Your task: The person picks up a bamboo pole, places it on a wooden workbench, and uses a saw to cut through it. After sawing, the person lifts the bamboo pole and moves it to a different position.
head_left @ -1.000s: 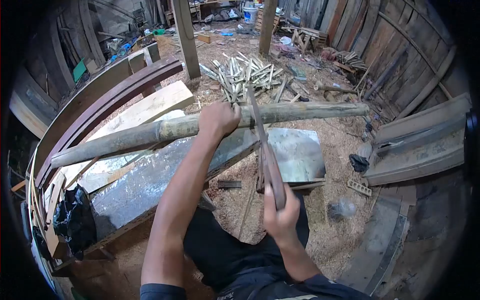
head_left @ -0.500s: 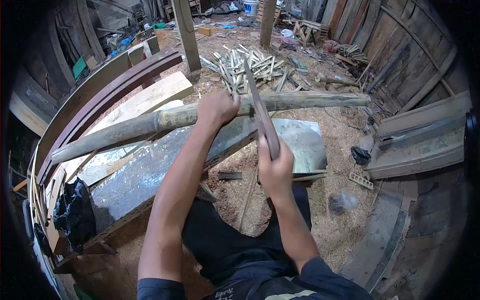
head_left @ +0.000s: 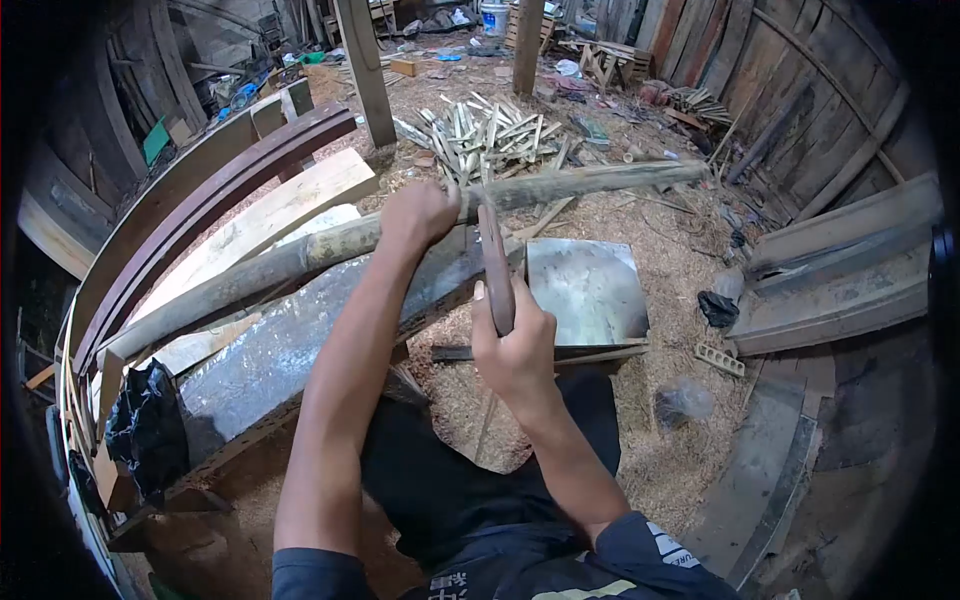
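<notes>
A long bamboo pole [head_left: 345, 238] lies slantwise across a worn, shiny-topped plank [head_left: 285, 345]. My left hand [head_left: 418, 212] is closed on the pole near its middle, knuckles up. To the right of it, my right hand [head_left: 515, 340] grips the brown handle of a long bladed tool [head_left: 495, 262], which points away from me. The upper end of the tool is at the pole, close beside my left hand. Whether its edge touches the pole cannot be made out.
Split pieces [head_left: 480, 135] lie heaped beyond the pole. A metallic sheet [head_left: 587, 285] is right of the plank, a black plastic bag [head_left: 148, 425] at its near left end. Wooden posts [head_left: 366, 70] stand ahead. Boards [head_left: 840, 290] lie at the right.
My right hand and the tool have moved down and left, toward me. The pole's right end sits a little higher and further left in view. My left hand has shifted slightly left.
</notes>
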Motion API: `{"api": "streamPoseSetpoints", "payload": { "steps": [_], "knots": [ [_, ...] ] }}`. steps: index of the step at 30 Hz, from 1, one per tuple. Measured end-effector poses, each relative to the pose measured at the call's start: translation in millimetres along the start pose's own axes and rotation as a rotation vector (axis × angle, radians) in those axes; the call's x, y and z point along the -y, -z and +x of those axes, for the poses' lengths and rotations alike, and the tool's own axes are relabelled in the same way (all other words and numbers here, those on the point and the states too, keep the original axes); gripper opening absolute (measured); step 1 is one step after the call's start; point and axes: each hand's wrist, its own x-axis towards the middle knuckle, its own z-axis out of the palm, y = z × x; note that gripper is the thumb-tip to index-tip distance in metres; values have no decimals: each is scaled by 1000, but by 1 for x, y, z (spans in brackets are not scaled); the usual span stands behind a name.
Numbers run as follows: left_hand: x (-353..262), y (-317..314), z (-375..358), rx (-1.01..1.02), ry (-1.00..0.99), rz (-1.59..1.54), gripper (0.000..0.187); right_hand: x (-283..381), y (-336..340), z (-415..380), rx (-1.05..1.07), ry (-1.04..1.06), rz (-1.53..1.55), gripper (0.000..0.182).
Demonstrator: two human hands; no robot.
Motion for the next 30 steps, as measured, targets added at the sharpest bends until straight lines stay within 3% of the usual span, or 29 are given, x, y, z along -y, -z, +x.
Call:
{"api": "streamPoseSetpoints", "payload": {
  "steps": [4, 8, 12, 14, 15, 19, 23, 26, 30],
  "knots": [
    [4, 1, 6, 4, -37, 42, 63, -5, 19, -15, 4, 44, -10, 24],
    [7, -1, 7, 0, -82, 25, 62, 1, 42, -36, -42, -32, 185, 26],
    [-1, 4, -7, -32, -185, 58, 63, -10, 55, -60, -113, 49, 221, 24],
    [-2, 7, -20, 12, -196, 70, 65, -24, 59, -73, -81, -44, 352, 27],
    [-1, 11, -25, 49, -208, 83, 67, -31, 63, -76, -81, 56, 216, 36],
    [-2, 12, -37, 64, -285, 187, 82, -34, 62, -96, -76, 13, 353, 51],
    [-2, 4, -56, -47, -378, 214, 92, -34, 62, -105, -32, 67, 286, 50],
    [1, -3, -57, -171, -425, 174, 90, -34, 62, -107, -16, 79, 255, 47],
    [-6, 4, -59, -24, -362, 202, 96, -28, 70, -108, 41, -42, 358, 43]
  ]
}}
